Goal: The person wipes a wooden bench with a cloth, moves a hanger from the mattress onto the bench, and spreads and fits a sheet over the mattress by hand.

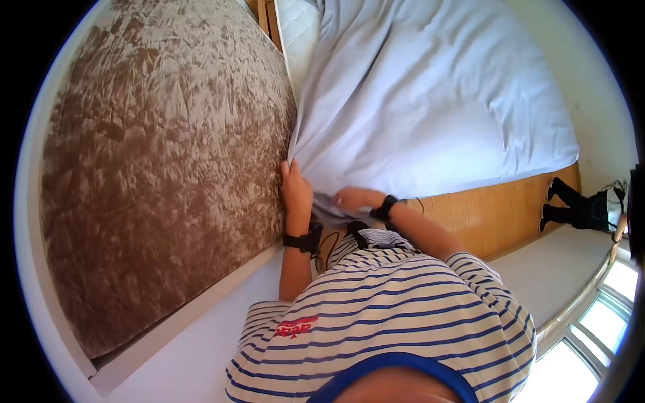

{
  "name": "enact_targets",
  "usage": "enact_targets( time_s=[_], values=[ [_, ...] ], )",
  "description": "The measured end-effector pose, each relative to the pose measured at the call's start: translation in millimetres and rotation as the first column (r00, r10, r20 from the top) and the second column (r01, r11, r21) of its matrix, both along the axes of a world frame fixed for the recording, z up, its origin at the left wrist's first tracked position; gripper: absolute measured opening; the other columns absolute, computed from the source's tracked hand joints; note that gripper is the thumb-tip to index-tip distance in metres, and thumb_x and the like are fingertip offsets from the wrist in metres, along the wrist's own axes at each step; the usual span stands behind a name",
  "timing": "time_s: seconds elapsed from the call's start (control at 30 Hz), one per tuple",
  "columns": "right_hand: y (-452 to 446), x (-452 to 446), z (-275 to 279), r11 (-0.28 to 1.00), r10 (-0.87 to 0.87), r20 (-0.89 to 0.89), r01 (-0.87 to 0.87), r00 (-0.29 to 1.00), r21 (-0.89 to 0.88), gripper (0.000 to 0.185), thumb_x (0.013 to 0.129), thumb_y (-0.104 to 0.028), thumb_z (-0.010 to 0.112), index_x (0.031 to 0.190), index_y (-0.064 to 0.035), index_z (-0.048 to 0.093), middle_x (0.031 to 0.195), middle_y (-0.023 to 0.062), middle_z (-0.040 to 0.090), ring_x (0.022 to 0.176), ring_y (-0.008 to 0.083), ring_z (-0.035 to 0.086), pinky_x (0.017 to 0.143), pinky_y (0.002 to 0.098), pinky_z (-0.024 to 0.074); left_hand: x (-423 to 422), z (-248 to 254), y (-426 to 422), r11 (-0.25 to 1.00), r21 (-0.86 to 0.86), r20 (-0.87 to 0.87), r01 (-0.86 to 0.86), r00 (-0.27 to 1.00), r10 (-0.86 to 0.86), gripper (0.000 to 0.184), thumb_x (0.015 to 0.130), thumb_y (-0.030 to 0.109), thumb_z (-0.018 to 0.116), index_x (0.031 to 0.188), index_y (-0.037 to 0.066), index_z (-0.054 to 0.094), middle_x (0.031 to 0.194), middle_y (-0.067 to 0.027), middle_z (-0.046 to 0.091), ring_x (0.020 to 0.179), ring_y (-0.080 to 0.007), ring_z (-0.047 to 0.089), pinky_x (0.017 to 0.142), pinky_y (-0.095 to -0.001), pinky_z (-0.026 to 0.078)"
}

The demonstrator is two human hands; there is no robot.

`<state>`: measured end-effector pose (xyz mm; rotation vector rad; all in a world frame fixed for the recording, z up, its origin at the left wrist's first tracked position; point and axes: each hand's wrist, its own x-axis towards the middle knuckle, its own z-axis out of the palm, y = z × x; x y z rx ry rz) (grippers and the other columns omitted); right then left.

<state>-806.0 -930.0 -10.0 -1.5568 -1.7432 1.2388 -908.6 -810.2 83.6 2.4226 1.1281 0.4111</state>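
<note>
A pale grey-lavender fitted sheet (430, 101) lies wrinkled over a mattress, whose white quilted surface (295, 40) shows at the far left corner. My left hand (296, 191) is closed on the sheet's near left edge, where the cloth is drawn into tight folds beside the brown panel. To its right, my right hand (360, 199) is at a bunched, darker part of the sheet (325, 208) hanging at the near side. Motion blurs its fingers, so its grip is unclear. Black bands circle both wrists.
A brown crushed-velvet panel (168, 154) with a pale frame stands close on the left. Wooden floor (470, 211) runs along the bed's near side. Another person in black trousers (578, 205) is at the far right, near windows (598, 322).
</note>
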Motion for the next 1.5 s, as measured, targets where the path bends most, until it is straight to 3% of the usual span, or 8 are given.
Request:
enact_targets(
  time_s=[0.17, 0.43, 0.7, 0.97, 1.17, 1.23, 1.3, 1.5],
  values=[
    [2, 90, 76, 0.642, -0.746, -0.248, 0.767, 0.618, -0.019, 0.037, 0.074, -0.023, 0.052, 0.106, -0.0038, 0.05, 0.101, 0.0178, 0.055, 0.086, 0.026, 0.056, 0.076, 0.0346, 0.0426, 40, 26, -40, 0.935, -0.182, -0.021, 0.306, 0.949, -0.314, 0.044, 0.07, -0.005, 0.038, 0.114, 0.0, 0.042, 0.117, -0.0196, 0.041, 0.089, -0.0379, 0.05, 0.077, -0.04, 0.042],
    [-54, 97, 11, 0.828, -0.315, 0.631, 0.531, 0.709, -0.183, 0.076, 0.065, -0.013, 0.056, 0.125, 0.0062, 0.013, 0.12, 0.038, 0.023, 0.088, 0.0411, 0.052, 0.073, 0.0409, 0.0458, 86, -15, -133, 0.404, -0.553, 0.052, 0.728, 0.514, -0.856, 0.059, 0.063, -0.007, 0.044, 0.12, 0.003, 0.036, 0.115, -0.0228, 0.043, 0.109, -0.0345, 0.04, 0.089, -0.0348, 0.035],
    [-151, 143, -72, 0.599, -0.597, 0.343, 0.687, 0.725, -0.411, 0.027, 0.075, -0.024, 0.044, 0.08, 0.0012, 0.053, 0.082, 0.0229, 0.056, 0.08, 0.0335, 0.056, 0.067, 0.042, 0.0444, 49, -106, -139, 0.386, -0.635, 0.31, 0.669, 0.678, -0.666, 0.051, 0.065, -0.001, 0.048, 0.115, 0.011, 0.046, 0.114, -0.0137, 0.048, 0.1, -0.0313, 0.048, 0.085, -0.0331, 0.038],
    [-147, 144, -47, 0.74, -0.589, 0.383, 0.666, 0.711, -0.099, 0.056, 0.085, -0.041, 0.028, 0.06, 0.0002, 0.056, 0.066, 0.0208, 0.057, 0.069, 0.0365, 0.055, 0.068, 0.0453, 0.0418, 36, -157, -158, 0.439, -0.403, 0.03, 0.803, 0.491, -0.871, 0.045, 0.069, 0.002, 0.045, 0.109, 0.021, 0.053, 0.117, -0.0118, 0.047, 0.103, -0.0258, 0.048, 0.081, -0.0339, 0.042],
    [-134, 157, -61, 0.894, -0.294, 0.475, 0.414, 0.83, -0.169, 0.05, 0.087, -0.04, 0.024, 0.088, 0.0004, 0.053, 0.079, 0.0249, 0.056, 0.074, 0.0387, 0.054, 0.066, 0.0457, 0.0416, 21, -115, -143, 0.748, -0.436, -0.16, 0.501, 0.774, -0.612, 0.043, 0.072, 0.009, 0.045, 0.115, 0.013, 0.041, 0.131, -0.0173, 0.026, 0.079, -0.0341, 0.057, 0.067, -0.0429, 0.047],
    [-105, 147, -39, 0.539, -0.781, 0.149, 0.775, 0.606, -0.329, 0.057, 0.087, -0.045, 0.024, 0.079, 0.0022, 0.054, 0.076, 0.0261, 0.056, 0.072, 0.0396, 0.054, 0.065, 0.0456, 0.041, 26, -98, -129, 0.826, -0.41, -0.22, 0.387, 0.837, -0.501, 0.039, 0.075, 0.012, 0.043, 0.114, 0.008, 0.04, 0.131, -0.0199, 0.023, 0.076, -0.0345, 0.058, 0.065, -0.044, 0.047],
    [-66, 161, -16, 0.674, -0.656, 0.355, 0.728, 0.666, -0.121, 0.061, 0.084, -0.052, 0.028, 0.068, 0.0006, 0.052, 0.055, 0.0133, 0.05, 0.054, 0.0242, 0.052, 0.052, 0.0358, 0.0395, 20, -94, -119, 0.92, -0.285, -0.134, 0.27, 0.939, -0.317, 0.039, 0.076, 0.013, 0.041, 0.113, 0.001, 0.039, 0.128, -0.022, 0.029, 0.068, -0.0337, 0.058, 0.059, -0.043, 0.047],
    [135, 90, 53, 0.635, -0.676, -0.203, 0.7, 0.708, 0.327, 0.048, 0.088, -0.038, 0.034, 0.061, 0.0004, 0.046, 0.05, 0.0041, 0.034, 0.048, 0.0139, 0.032, 0.044, 0.0308, 0.0291, 12, -79, -67, 0.919, -0.282, 0.074, -0.274, 0.949, 0.306, 0.044, 0.076, 0.008, 0.042, 0.117, -0.005, 0.034, 0.109, -0.0235, 0.047, 0.055, -0.0337, 0.056, 0.054, -0.0376, 0.047]
  ],
)
